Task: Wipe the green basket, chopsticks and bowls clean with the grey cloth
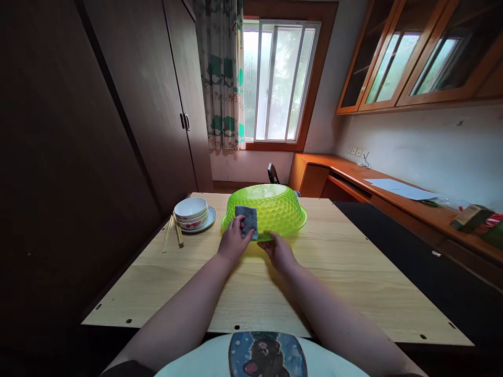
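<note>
A translucent green plastic basin point(275, 212) with a dimpled wall is upside down over the wooden table point(251, 293), its base facing up. My left hand point(234, 235) is closed on a grey sponge or folded cloth point(247, 220), which it presses against the basin's near side wall. My right hand point(279, 251) grips the basin's near rim, thumb on the outer side and fingers underneath, partly hidden. Whether the far rim touches the table I cannot tell.
Stacked bowls point(191, 209) stand on a plate point(212, 217) at the table's left, with chopsticks point(173, 233) beside them. A desk point(338, 165) with papers point(401, 189) runs along the right wall. Behind the basin shows part of a black chair point(272, 174).
</note>
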The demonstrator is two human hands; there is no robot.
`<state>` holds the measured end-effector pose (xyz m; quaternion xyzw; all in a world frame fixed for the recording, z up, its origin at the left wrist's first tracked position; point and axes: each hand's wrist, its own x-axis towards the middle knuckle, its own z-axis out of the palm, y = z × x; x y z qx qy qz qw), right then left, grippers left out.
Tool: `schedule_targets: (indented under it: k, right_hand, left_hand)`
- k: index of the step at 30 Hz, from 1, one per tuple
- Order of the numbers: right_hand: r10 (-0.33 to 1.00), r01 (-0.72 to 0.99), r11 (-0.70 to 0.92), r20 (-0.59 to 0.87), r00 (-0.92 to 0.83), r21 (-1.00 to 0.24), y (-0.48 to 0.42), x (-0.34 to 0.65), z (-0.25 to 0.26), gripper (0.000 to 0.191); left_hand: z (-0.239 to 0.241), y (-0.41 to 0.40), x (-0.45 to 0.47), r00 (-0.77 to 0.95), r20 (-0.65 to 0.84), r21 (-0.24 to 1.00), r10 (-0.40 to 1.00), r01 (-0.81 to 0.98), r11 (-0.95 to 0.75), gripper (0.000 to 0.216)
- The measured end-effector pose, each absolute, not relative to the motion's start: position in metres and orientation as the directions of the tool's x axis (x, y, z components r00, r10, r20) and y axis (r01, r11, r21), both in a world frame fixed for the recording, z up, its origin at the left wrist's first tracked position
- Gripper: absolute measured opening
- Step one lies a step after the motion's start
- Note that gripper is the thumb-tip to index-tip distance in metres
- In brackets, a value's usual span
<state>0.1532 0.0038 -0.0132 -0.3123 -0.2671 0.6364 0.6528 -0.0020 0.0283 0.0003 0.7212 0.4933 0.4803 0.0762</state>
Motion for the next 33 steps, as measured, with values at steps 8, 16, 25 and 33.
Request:
schedule_targets:
  k: [8,16,25,33]
  right_hand:
    - [0.964,-0.671,0.065,-0.127,0.233,-0.739,0.001,0.162,-0.007,0.027]
    - [0.913,-0.711,0.139,-0.189,0.362,-0.690,0.006,0.170,-0.004,0.024]
    - [0.986,-0.684,0.080,-0.044,0.163,-0.725,-0.003,0.157,-0.010,0.025]
    - [0.989,-0.685,0.061,-0.047,0.138,-0.726,0.000,0.166,-0.006,0.031]
  left_hand:
    - [-0.004,0.045,-0.010,-0.025,0.516,0.705,0.856,0.581,-0.407,0.040]
    - [-0.003,0.045,-0.013,-0.035,0.520,0.706,0.854,0.580,-0.406,0.040]
    - [0.001,0.028,-0.005,0.016,0.631,0.585,0.776,0.647,-0.489,0.039]
    - [-0.002,0.045,-0.017,-0.080,0.561,0.673,0.824,0.624,-0.398,0.042]
